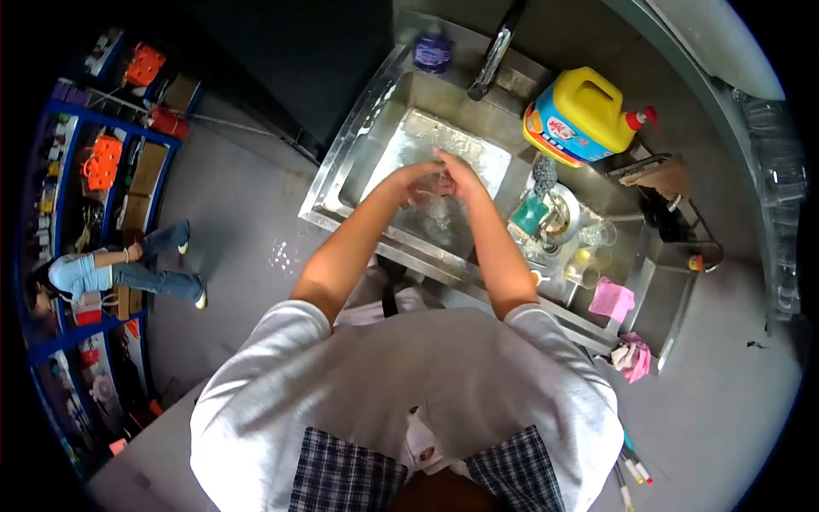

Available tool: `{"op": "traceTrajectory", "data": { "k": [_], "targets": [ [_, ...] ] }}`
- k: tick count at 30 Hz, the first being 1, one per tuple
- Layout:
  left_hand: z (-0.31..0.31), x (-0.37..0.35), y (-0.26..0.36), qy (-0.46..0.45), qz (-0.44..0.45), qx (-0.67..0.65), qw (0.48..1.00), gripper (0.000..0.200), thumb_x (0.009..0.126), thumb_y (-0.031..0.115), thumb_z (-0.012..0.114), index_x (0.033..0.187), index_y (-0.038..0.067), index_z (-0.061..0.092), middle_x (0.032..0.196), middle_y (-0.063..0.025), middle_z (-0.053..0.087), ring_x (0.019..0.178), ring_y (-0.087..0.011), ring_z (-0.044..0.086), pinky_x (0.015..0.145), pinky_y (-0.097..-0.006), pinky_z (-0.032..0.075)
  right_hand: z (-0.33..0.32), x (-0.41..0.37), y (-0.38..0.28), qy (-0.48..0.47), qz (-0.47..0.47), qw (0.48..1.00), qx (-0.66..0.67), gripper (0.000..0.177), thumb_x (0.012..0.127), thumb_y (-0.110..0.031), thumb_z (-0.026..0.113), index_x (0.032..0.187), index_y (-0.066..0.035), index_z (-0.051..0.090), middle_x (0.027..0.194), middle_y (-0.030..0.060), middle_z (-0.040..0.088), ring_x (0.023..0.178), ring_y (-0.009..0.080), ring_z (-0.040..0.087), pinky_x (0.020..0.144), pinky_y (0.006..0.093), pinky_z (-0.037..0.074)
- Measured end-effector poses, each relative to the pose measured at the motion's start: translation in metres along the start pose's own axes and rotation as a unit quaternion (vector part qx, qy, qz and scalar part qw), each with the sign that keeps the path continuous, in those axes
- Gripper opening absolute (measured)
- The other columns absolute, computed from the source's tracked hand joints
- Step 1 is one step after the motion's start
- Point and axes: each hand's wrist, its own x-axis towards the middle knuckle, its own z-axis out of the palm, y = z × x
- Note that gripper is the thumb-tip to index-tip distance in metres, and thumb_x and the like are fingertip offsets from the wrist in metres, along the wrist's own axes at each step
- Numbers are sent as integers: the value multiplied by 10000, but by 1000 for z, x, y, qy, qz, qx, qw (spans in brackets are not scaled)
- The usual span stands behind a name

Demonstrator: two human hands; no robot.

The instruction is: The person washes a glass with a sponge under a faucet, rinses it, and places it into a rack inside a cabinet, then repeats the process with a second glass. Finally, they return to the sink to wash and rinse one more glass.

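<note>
My left hand (416, 177) and my right hand (459, 174) come together over the left basin of a steel sink (345, 175). Curved fingers of both hands close around a clear glass (437, 212), which looks wet and is partly hidden by them. Beneath lies a pale, shiny rectangular board or tray (465, 147) in the basin. A dark faucet (495, 60) rises at the back, above and to the right of my hands. Right of my right hand are a green sponge (530, 214) and a grey scouring pad (544, 175).
A yellow detergent jug (589, 111) and a purple bottle (432, 51) stand at the sink's back. Several clear glasses (600, 235) and a round metal piece (561, 212) sit at right, with a pink cloth (612, 299). Another person (111, 269) is by blue shelves (64, 346).
</note>
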Motion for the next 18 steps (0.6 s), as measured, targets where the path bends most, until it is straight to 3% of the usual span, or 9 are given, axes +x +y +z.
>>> {"op": "traceTrajectory", "data": {
  "k": [2,4,6,7,8,12,13,16,18],
  "targets": [
    [9,-8,-28,-99,117,-26,988,398,791,449,651,1048,146,629,920,-73,657,715,-195,631,577,-319,494,-14,32,30,-31,97,991,88,648,749,-539,702,1152,-58,538,955,109,612,821,254,614,699,454,521],
    [13,28,-36,-46,-23,-79,996,382,802,426,647,1036,125,619,926,-71,641,683,-195,617,540,-314,483,-14,26,42,-59,106,981,154,722,734,-528,721,1192,-25,476,979,135,592,827,279,616,751,458,514],
    [23,3,-25,-72,66,-25,995,342,821,414,628,977,110,620,871,-67,646,602,-192,590,531,-326,503,-2,-3,24,10,34,985,170,490,767,-505,695,1039,-104,618,914,122,646,834,283,635,718,454,532],
    [29,-11,-20,-75,142,-1,987,325,829,410,617,947,107,623,830,-64,649,558,-188,572,522,-335,512,14,-30,10,49,-86,980,170,495,768,-545,669,989,-105,618,924,133,647,832,285,636,699,449,531],
    [29,-10,-18,-62,91,-34,993,320,832,411,610,949,113,624,807,-60,650,554,-185,579,499,-329,503,15,-30,4,67,-112,979,157,511,770,-549,665,1007,-100,613,920,137,645,829,274,637,682,438,529],
    [4,1,-45,-177,7,-50,983,328,834,412,603,966,113,620,791,-61,654,561,-187,595,477,-325,494,33,-83,34,8,-17,988,152,471,833,-494,608,1047,-75,611,882,115,655,791,205,635,655,383,517],
    [-6,-3,-44,-187,26,-39,981,332,833,412,603,971,110,618,793,-63,655,564,-189,598,477,-326,495,55,-69,14,19,-129,974,184,409,868,-465,568,965,-75,644,831,94,665,741,199,639,646,367,518],
    [-26,-7,-30,-229,52,-19,972,346,831,412,604,986,104,613,798,-69,658,574,-193,608,478,-327,496,44,-35,52,21,-90,978,188,471,872,-461,576,1088,-44,604,951,121,661,845,258,639,721,391,532],
    [-54,-10,-5,-233,78,14,969,363,801,416,623,988,104,615,772,-79,640,567,-199,602,478,-338,492,78,-29,27,-107,-119,952,261,527,876,-461,571,1158,-16,578,1005,128,659,902,295,631,771,424,527]
  ]
}}
